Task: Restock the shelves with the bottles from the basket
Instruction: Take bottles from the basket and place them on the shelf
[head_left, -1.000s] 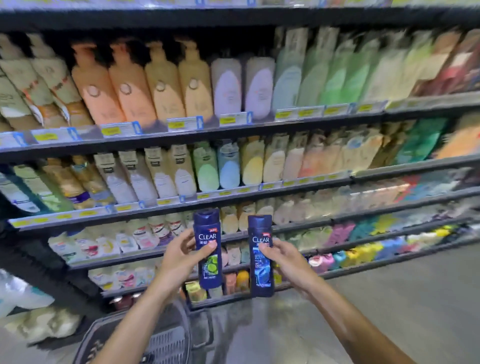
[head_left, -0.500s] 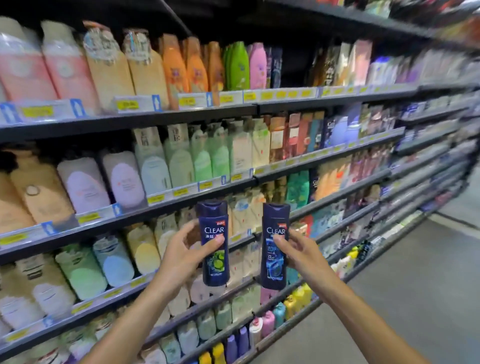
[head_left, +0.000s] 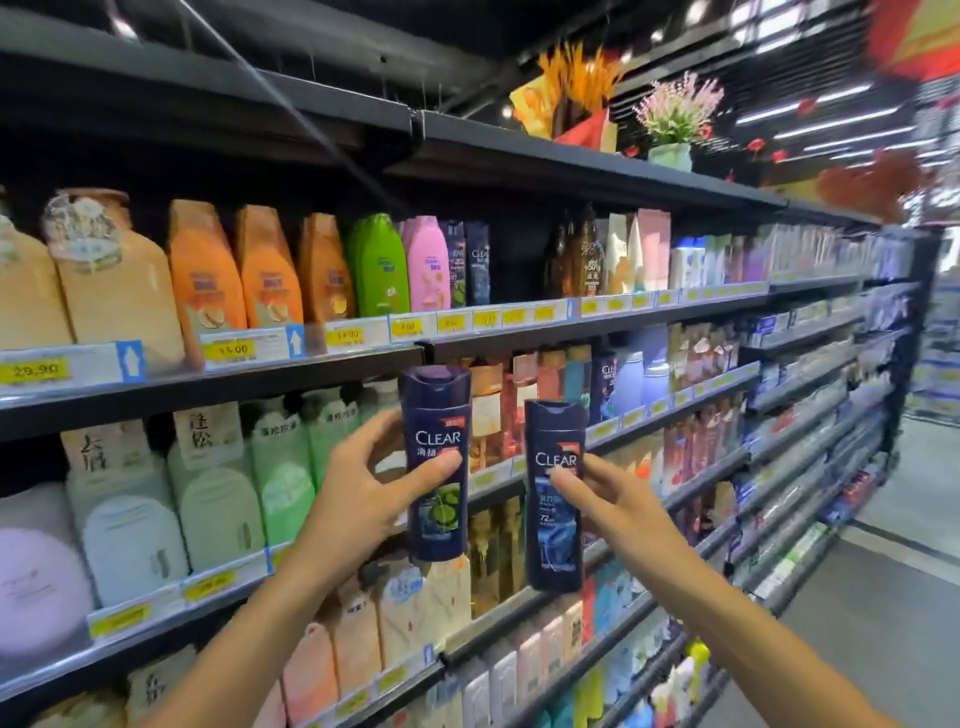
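My left hand (head_left: 358, 493) grips a dark blue CLEAR bottle with a green label (head_left: 435, 415), held upright in front of the second shelf. My right hand (head_left: 613, 504) grips a second dark blue CLEAR bottle with a blue label (head_left: 553, 540), upright and slightly lower, just to the right of the first. On the top stocked shelf (head_left: 467, 332), two matching dark CLEAR bottles (head_left: 470, 262) stand right of a pink bottle, with a dark gap to their right. The basket is out of view.
Black shelving full of shampoo bottles runs from left to far right, with yellow price tags (head_left: 234, 349) on the shelf edges. Potted artificial flowers (head_left: 675, 122) stand on the top board. The grey aisle floor (head_left: 883, 613) lies at lower right.
The view has swung up and to the right along the shelves, and the basket has left the frame. Both hands have carried their bottles higher, now level with the second shelf.
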